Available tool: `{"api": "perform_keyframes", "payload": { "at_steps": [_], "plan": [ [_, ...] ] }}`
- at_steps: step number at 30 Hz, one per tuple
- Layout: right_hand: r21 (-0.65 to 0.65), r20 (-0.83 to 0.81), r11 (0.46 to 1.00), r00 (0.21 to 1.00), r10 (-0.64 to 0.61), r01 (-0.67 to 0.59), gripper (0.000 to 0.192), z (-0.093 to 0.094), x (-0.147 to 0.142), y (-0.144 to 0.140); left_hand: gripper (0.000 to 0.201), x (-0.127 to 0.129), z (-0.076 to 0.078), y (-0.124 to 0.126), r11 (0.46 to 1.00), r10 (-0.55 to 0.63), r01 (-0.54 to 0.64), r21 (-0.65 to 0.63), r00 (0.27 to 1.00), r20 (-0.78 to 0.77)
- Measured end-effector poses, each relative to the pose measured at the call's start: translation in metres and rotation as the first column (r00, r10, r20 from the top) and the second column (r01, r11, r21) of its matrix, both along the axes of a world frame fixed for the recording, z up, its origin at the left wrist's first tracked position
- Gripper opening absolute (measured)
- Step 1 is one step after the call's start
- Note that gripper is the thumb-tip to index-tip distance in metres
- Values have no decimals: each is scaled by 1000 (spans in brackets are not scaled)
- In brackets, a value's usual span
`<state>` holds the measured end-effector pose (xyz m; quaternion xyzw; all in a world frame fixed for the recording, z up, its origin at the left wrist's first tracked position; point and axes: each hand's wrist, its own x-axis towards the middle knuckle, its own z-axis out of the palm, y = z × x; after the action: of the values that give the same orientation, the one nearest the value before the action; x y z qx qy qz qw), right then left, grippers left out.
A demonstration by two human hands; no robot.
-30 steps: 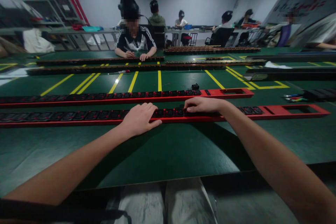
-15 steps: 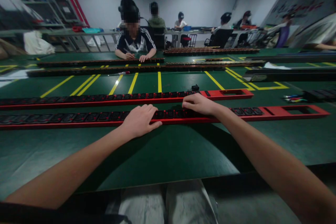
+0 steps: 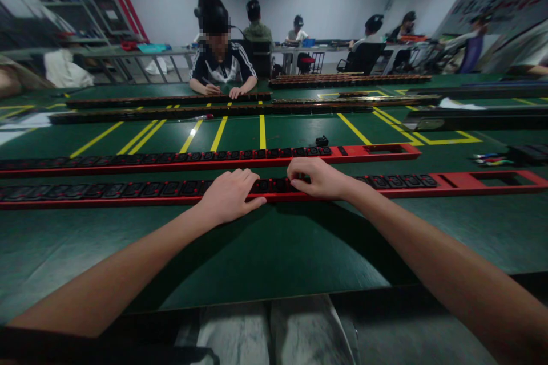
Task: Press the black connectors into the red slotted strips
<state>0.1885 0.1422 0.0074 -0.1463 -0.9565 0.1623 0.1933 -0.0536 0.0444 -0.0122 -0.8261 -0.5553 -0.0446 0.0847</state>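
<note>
Two pale trouser legs (image 3: 235,333) show at six o'clock, below the edge of the green table (image 3: 274,268). Bare forearms reach in from eight and four o'clock to the near red strip (image 3: 282,198), which lies across the middle of the view with a row of black modules (image 3: 280,184) set in it.

The left hand (image 3: 226,197), around eight o'clock, rests palm down over the strip, fingers extended and thumb spread. The right hand (image 3: 319,179), around four o'clock, has its fingers curled and its thumb close to them at the modules; whether it pinches anything, I cannot tell. The step in hand looks like handling or checking modules in place, the left hand steadying. The next move would call for an unhurried fingertip touch, with the strip kept from sliding.

Just beyond, a second red strip (image 3: 214,166) runs from nine to three o'clock. A small black block (image 3: 321,141) sits behind it towards two o'clock, and coloured wires (image 3: 489,159) lie at three.

Farther off, past yellow tape lines (image 3: 262,132), a co-worker (image 3: 222,68) at eleven o'clock bends over a dark strip (image 3: 171,100); grey shelving (image 3: 77,14) stands at ten.
</note>
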Motion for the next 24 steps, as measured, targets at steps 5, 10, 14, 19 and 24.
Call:
{"api": "perform_keyframes", "payload": {
  "at_steps": [5,10,14,19,24],
  "plan": [
    [-28,-16,1000,1000,9,-10,5,0,-1,-1,51,0,1,0,1000,9,-9,-16,1000,3],
    [-49,9,998,1000,24,-24,9,3,-1,-2,49,1,1,0,1000,7,-7,-24,1000,8],
    [-66,18,997,999,30,-29,10,3,-1,-2,50,0,1,-1,1000,4,-4,-16,1000,4],
    [-68,16,997,1000,27,-26,9,3,-2,-1,50,1,2,-1,1000,5,-5,-13,1000,-12],
    [-66,15,998,1000,22,-21,10,2,-2,-1,50,1,2,0,1000,1,-1,-15,1000,-10]
  ]
}}
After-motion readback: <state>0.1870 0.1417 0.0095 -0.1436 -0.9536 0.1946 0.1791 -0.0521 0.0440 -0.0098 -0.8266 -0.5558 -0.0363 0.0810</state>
